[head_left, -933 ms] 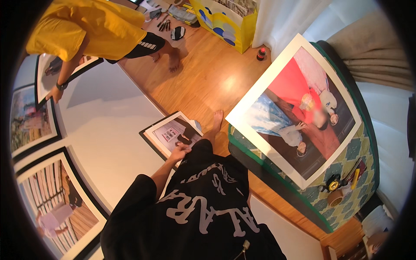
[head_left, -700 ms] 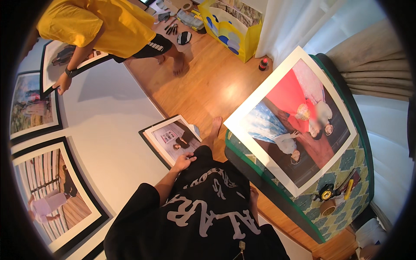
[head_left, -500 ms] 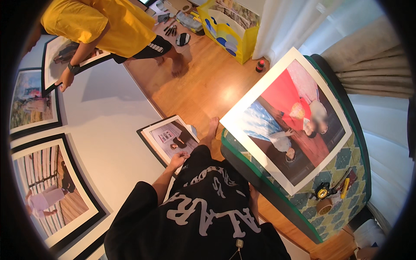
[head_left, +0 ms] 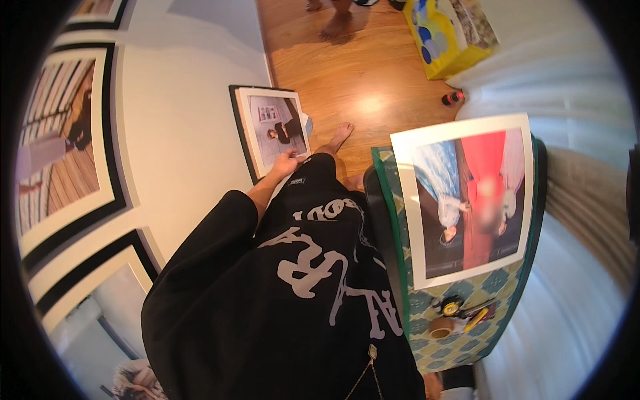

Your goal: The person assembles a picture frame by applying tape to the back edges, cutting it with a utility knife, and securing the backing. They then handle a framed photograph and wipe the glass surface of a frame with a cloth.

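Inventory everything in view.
Table: 1, green, right
Large print: 1, white-edged, on table
Tape measure: 1, yellow and black, on table
Tape roll: 1, brown, on table
Tool: 1, yellow, on table
Small print: 1, white-edged, upper centre
Backing panel: 1, black, behind it
Framed pictures: 3, black, left
Bag: 1, yellow, top
Bottle: 1, dark, near bag
Curtains: count unclear, pale, right
Co-worker's feet: 2, bare, top
Own foot: 1, bare, centre
Shirt: 1, black, bottom
Left grip: 1, bare, at small print

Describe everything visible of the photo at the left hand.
The photo looks like a rectangular paper print, white-bordered, showing a dark-clad person. It sits beside the white wall, over a black frame visible along its left and far edges; whether it leans is unclear. The left hand is at its near right corner, apparently touching it.
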{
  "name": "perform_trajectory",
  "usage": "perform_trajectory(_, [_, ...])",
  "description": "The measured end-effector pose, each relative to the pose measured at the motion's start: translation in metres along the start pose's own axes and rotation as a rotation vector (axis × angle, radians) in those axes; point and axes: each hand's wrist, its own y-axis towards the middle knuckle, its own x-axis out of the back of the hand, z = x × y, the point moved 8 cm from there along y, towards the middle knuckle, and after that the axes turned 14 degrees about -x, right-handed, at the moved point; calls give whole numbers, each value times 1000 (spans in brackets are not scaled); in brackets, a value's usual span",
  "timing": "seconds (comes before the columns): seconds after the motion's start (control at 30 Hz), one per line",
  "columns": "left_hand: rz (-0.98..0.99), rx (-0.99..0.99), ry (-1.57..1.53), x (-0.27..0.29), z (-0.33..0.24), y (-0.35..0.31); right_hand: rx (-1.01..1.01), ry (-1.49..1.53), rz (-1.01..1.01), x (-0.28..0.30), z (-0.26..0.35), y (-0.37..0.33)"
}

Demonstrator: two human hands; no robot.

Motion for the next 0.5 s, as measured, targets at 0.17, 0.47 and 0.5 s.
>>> perform_trajectory(0.17, [-203,241,-24,53,78,-8,-15,-216,-20,-1,29,-6])
perform_trajectory(0.47, [-625,279,314,129,160,49,256,-757,33,-118,77,-7])
perform_trajectory(0.5, [-633,273,301,130,172,46,490,-947,76,-147,94,-12])
